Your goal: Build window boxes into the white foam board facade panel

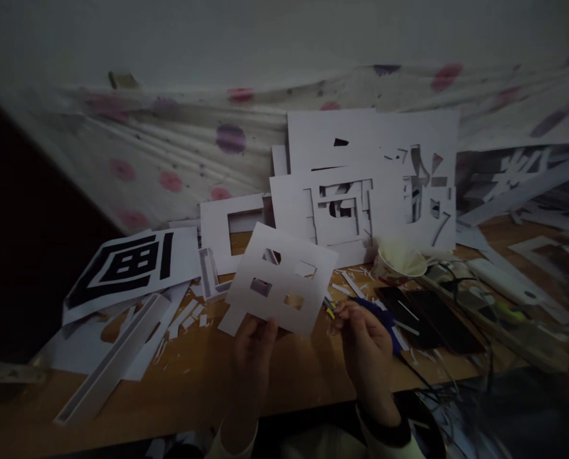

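Observation:
My left hand pinches the lower edge of a white board with four cut-out windows, held tilted above the wooden table. To its right, my right hand is closed, thumb against the fingers; what it holds, if anything, is too small to make out. Just beside its fingertips is a small yellow and grey tool, and whether they touch it is unclear. Behind the board stand large white sheets with character shapes cut out.
A sheet with a printed black character lies at the left, near a long white strip box. A paper cup, dark phones, a power strip, cables and white scraps lie around.

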### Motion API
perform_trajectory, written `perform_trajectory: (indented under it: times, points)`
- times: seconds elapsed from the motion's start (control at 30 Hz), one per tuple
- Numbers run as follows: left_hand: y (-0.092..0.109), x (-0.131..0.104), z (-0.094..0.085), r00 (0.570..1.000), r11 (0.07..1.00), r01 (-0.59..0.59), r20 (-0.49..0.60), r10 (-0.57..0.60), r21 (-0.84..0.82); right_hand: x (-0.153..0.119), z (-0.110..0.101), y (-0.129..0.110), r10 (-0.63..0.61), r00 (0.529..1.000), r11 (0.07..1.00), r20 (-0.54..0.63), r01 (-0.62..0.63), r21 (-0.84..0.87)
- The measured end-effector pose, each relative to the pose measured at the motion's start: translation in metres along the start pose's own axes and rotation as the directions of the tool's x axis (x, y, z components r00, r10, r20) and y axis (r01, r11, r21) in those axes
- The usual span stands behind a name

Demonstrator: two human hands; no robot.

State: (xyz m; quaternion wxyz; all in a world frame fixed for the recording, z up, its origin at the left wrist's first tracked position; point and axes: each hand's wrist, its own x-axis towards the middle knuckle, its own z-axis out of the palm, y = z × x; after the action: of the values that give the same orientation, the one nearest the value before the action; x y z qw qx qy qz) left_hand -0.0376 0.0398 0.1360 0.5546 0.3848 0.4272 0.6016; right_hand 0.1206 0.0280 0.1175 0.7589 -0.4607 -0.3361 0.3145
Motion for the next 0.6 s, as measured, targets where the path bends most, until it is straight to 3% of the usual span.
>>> perform_trajectory:
  times: [0.1,0.23,0.43,0.6]
  points:
    - [-0.002,0.001,-0.001,1.0,1.0,0.018,-0.007,-0.018,-0.02,0.0,-0.006,0.006,-0.019,1.0,0.997,-0.011,0.018,-0.075]
    - [-0.007,0.001,-0.004,1.0,0.999,0.023,-0.018,-0.024,-0.048,-0.002,-0.01,0.009,-0.012,1.0,1.0,-0.008,0.012,-0.029]
    - [-0.007,-0.001,-0.004,0.999,1.0,-0.019,-0.026,0.019,-0.007,-0.004,0.0,0.0,-0.003,0.999,0.998,0.036,0.001,0.065]
    - [-0.006,-0.004,-0.002,1.0,0.997,-0.023,-0.005,0.023,0.08,-0.008,0.006,-0.008,0.087,0.994,0.989,0.06,-0.094,0.119]
